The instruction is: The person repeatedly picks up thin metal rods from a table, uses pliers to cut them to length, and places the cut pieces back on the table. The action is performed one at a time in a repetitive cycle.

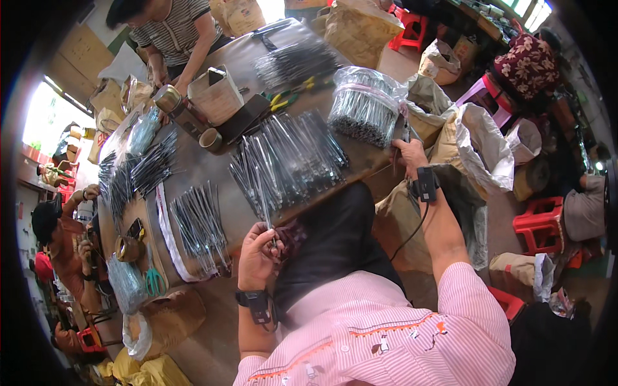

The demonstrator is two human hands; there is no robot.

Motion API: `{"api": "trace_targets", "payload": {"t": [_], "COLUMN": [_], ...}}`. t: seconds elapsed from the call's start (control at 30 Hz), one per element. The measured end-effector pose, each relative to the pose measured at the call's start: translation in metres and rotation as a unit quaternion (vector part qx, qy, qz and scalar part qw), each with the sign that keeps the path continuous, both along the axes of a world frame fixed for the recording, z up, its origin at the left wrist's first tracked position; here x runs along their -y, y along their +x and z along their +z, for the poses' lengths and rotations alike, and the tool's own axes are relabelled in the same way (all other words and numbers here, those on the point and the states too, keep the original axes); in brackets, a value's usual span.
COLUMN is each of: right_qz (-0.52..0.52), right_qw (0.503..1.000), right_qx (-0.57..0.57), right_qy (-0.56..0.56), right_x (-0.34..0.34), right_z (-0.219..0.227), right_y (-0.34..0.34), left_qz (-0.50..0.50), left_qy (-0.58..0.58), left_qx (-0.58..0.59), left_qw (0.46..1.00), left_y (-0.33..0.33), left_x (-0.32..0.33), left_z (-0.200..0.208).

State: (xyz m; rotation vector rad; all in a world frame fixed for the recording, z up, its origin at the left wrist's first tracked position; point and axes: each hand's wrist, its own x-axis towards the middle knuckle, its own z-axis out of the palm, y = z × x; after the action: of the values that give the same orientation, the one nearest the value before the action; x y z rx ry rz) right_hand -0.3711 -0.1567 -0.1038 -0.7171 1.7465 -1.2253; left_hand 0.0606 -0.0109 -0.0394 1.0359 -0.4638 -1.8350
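At the surface's (359, 153) near edge

Left hand (261, 248) pinches slim strips (267, 215), best held lightly near the ends to stay aligned; right hand (411, 156) curls beside the wrapped bundle (364, 108), its grip unclear. Beyond lies a loose row (293, 154).

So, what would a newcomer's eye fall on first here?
Probably the large wrapped bundle of thin grey strips, standing on the table's right side by the person's right hand. Next, the loose strips laid across the table's middle, with the left hand pinching at their near end. After that, the red stool at far right.
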Motion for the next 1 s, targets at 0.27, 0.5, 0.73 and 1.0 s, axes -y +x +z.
{"api": "trace_targets", "payload": {"t": [0.27, 0.5, 0.73, 1.0], "right_qz": [0.002, 0.065, 0.062, 0.04], "right_qw": [0.997, 0.993, 0.982, 0.952], "right_qx": [0.077, 0.091, 0.174, 0.302], "right_qy": [-0.024, -0.023, -0.034, -0.036], "right_x": [-0.015, -0.005, -0.012, -0.03], "right_z": [0.01, 0.018, 0.013, 0.001], "right_y": [-0.001, 0.011, -0.005, -0.016], "left_qz": [0.028, -0.006, -0.002, -0.004], "left_qy": [0.032, 0.008, 0.009, 0.017], "left_qx": [0.02, 0.016, 0.019, 0.018], "left_qw": [0.999, 1.0, 1.0, 1.0], "left_y": [0.011, -0.007, -0.005, 0.006], "left_x": [-0.006, -0.002, -0.004, -0.009], "left_z": [-0.003, 0.0, 0.003, -0.003]}}
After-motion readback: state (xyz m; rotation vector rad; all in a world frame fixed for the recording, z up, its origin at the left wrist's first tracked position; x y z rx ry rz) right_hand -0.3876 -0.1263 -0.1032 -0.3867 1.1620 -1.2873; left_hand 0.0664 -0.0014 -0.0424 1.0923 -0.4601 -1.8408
